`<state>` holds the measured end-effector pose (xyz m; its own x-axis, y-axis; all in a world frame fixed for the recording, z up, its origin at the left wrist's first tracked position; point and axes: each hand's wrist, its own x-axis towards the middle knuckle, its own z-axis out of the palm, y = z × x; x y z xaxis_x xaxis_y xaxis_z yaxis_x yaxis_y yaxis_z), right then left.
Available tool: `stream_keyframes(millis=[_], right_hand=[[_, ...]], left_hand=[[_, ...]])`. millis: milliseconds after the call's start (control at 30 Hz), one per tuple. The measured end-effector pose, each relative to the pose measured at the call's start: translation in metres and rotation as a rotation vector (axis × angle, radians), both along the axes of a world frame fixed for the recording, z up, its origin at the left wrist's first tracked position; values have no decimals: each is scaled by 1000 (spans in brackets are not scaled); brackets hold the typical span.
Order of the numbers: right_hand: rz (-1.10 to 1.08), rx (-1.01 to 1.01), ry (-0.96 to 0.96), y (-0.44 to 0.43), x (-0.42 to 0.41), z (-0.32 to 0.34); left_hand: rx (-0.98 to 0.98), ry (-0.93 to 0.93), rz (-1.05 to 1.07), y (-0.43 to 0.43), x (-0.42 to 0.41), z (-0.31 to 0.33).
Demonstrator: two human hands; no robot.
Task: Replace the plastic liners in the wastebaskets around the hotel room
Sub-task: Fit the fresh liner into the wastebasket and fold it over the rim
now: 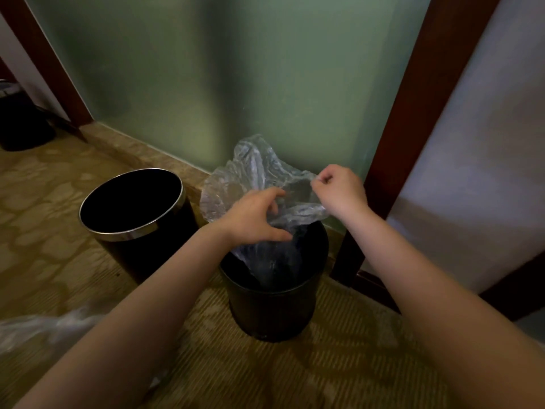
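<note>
The right hand (339, 188) is closed in a fist and pinches the top edge of the clear liner (256, 169) between thumb and forefinger, up and to the right of the basket's mouth. The left hand (255, 216) sits lower and nearer the person, with fingers and thumb curled into the film, gripping a bunch of it just above the rim.

From those two grips the liner runs two ways. Its loose mouth billows up and back toward the frosted glass panel (206, 84), and its body hangs down into the black wastebasket (272, 305), so its long axis is roughly upright, closed end inside. The wastebasket stands on the carpeted floor (339, 364) close to the floor's far edge, directly below both hands.

The mouth lies above and behind the opening, not yet folded over the rim — so the next move probably calls for spreading the edge outward and down around it. The left hand is nearer the near rim, the right nearer the far-right side.

A second wastebasket (132, 211) with a chrome rim stands just to the left, unlined — crumpled plastic (44, 329) lies near the floor's near-left corner.
</note>
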<state>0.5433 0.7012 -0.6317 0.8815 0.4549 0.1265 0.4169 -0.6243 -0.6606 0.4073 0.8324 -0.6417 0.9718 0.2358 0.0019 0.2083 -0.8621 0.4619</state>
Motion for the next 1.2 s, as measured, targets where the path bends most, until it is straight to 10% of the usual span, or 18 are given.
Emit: stream_keyframes(millis=[200, 333, 633, 900, 1200], right_hand=[[376, 229, -282, -14, -15, 16], [785, -295, -268, -21, -26, 12], [536, -857, -490, -31, -2, -14], [684, -387, -381, -18, -27, -19], [807, -11, -762, -69, -58, -70]], left_hand=[[27, -5, 13, 0, 2, -12], [-26, -49, 22, 9, -6, -6], [465, 354, 67, 23, -23, -4], [83, 52, -7, 6, -19, -2], [303, -446, -233, -12, -96, -48]])
